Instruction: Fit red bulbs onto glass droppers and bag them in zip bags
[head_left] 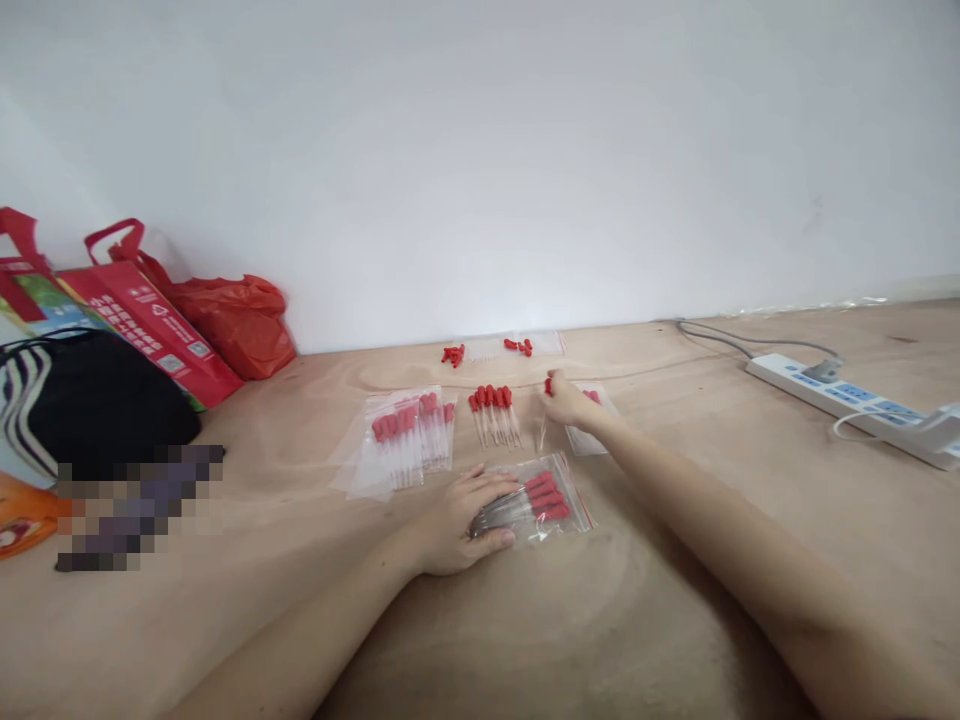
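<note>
Clear droppers with red bulbs lie in a row at the middle of the table. My right hand, its fingers closed, grips one dropper by the red bulb, with the tube pointing down. Beneath that wrist is a clear bag with red bulbs showing. My left hand rests with fingers spread on the left end of a zip bag that contains several droppers. Farther left, overlapping zip bags hold more droppers.
Loose red bulbs and a clear bag lie near the wall. A white power strip with cables is at the right. On the left stand a red bag, a printed bag and a black bag.
</note>
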